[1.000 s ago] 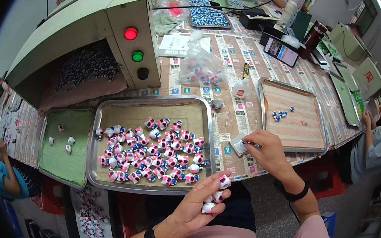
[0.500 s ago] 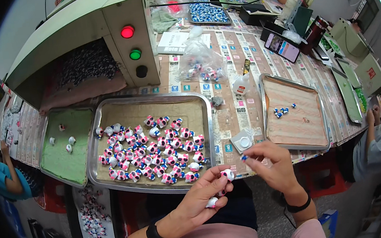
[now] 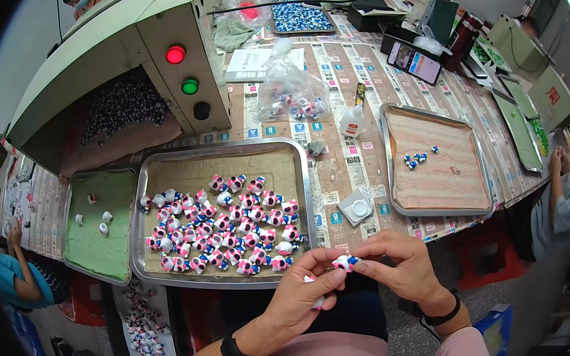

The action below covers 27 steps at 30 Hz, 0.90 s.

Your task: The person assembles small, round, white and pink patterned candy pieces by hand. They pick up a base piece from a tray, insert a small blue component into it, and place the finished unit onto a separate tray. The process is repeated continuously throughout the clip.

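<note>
My left hand [image 3: 303, 290] pinches a small white and pink figurine head [image 3: 342, 263] between thumb and fingertips. Further white and pink pieces [image 3: 315, 303] are tucked in its palm, partly hidden. Fingertips of my right hand [image 3: 404, 263] hold a small blue figurine body [image 3: 353, 260] against the head; whether the two are joined I cannot tell. Just beyond my hands, a metal tray [image 3: 306, 196] carries many pink, white and blue figurines [image 3: 224, 230]. To the right, a second tray [image 3: 441, 192] lined with pinkish paper has several small blue pieces [image 3: 415, 160] on it.
A green-lined tray [image 3: 100, 252] with several white pieces stands at left, below a machine [image 3: 196, 61] with red and green lights. Near the right tray are a small white dish [image 3: 356, 207] and a white bottle [image 3: 351, 121]. A plastic bag [image 3: 293, 93] lies farther back. Other people sit around the table.
My right hand has moved left with the blue body, bringing it to the head in my left hand. The head has turned in my left fingers. The view has shifted slightly.
</note>
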Each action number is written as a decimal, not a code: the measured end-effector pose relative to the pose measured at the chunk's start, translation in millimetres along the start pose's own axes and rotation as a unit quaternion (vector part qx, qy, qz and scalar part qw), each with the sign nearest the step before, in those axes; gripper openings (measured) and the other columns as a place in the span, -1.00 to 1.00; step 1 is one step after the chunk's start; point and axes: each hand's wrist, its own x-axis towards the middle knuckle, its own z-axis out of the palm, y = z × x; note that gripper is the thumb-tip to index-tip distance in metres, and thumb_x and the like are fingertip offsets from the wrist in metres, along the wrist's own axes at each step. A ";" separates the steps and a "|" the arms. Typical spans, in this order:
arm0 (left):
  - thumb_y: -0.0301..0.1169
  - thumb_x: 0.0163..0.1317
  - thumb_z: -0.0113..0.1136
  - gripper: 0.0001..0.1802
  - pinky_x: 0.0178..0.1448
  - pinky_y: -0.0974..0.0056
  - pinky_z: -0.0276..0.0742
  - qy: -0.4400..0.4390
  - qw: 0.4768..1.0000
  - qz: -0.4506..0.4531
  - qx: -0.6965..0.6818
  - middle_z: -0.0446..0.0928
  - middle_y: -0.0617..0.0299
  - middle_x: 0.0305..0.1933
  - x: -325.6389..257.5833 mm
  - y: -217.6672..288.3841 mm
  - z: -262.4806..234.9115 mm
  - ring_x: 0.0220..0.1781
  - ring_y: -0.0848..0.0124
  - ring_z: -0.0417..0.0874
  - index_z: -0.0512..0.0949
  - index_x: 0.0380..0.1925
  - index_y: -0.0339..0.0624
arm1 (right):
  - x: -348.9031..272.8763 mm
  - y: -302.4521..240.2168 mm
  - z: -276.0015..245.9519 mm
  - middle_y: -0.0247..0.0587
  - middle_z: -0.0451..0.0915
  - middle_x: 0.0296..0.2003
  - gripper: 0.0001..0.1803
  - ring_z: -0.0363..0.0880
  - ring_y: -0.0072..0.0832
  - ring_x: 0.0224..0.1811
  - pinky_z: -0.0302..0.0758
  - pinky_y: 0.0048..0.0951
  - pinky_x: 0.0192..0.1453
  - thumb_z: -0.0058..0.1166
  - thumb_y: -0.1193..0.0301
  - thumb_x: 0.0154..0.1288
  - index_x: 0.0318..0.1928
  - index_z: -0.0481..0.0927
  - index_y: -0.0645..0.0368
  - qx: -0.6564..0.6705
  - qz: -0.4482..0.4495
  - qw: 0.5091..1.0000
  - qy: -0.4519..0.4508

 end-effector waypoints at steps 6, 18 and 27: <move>-0.54 0.20 0.29 -0.68 -0.54 0.56 0.35 0.023 0.998 0.026 0.048 0.55 0.23 -0.27 -1.8 1.6 -0.3 -0.39 0.61 0.50 0.54 -0.02 -0.24 | -1.0 2.7 -1.8 -0.21 0.62 -0.35 -0.76 0.57 -0.59 -0.36 0.48 -0.60 -0.31 0.34 0.59 0.08 -0.18 0.71 0.21 0.006 -0.015 1.000 -0.020; -0.36 0.23 0.30 -0.70 -0.59 0.57 0.29 0.044 0.960 0.117 0.250 0.57 0.29 -0.33 -22.3 48.9 -12.3 -0.53 0.68 0.45 0.58 -0.06 -0.22 | 6.8 -4.6 6.8 -0.23 0.57 -0.19 -0.63 0.54 -0.55 -0.24 0.48 -0.58 -0.19 0.37 0.56 0.04 -0.07 0.66 0.22 0.048 -0.021 0.998 -0.017; -0.42 0.00 0.39 -0.75 -0.20 0.26 0.52 0.304 0.568 0.347 0.681 0.60 0.07 -0.35 -0.2 183.4 -91.1 -0.34 0.29 0.62 0.64 -0.33 -0.33 | -2.0 16.4 -31.1 -0.20 0.54 -0.19 -0.75 0.53 -0.57 -0.25 0.47 -0.61 -0.19 0.20 0.62 0.17 -0.10 0.64 0.31 -0.020 -0.020 0.991 0.128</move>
